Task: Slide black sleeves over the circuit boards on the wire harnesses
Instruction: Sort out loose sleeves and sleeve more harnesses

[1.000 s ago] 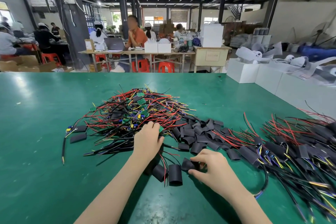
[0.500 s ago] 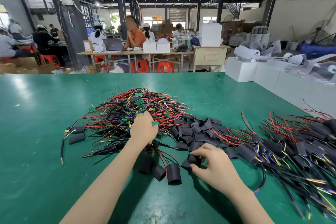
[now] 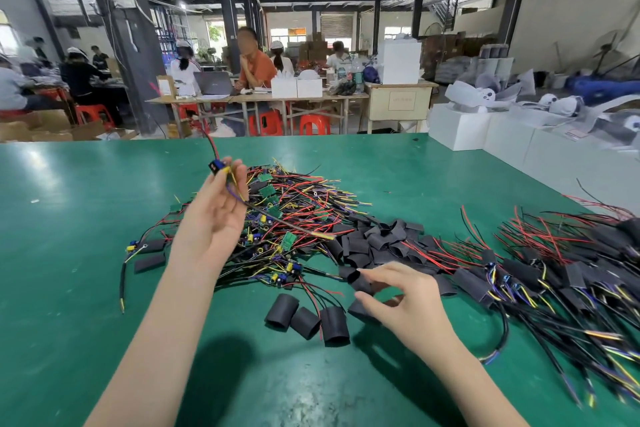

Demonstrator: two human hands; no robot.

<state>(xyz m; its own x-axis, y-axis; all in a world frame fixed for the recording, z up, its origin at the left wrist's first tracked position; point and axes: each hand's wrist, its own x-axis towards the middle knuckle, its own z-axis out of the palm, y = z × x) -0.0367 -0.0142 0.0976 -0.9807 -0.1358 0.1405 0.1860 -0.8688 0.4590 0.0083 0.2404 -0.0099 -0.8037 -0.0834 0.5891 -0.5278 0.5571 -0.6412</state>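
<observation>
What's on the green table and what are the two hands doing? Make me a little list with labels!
table: green table
left hand: left hand lifted, pinching a wire harness at its fingertips
right hand: right hand low, pinching a black sleeve
middle: unsleeved harness pile with green boards
beside it: loose sleeves heap
right side: sleeved harness pile
front: three sleeves lying apart

Unsleeved harness pile (image 3: 277,218) left-center on table (image 3: 69,218), loose sleeves (image 3: 377,243) just right, sleeved harnesses (image 3: 554,270) far right
</observation>
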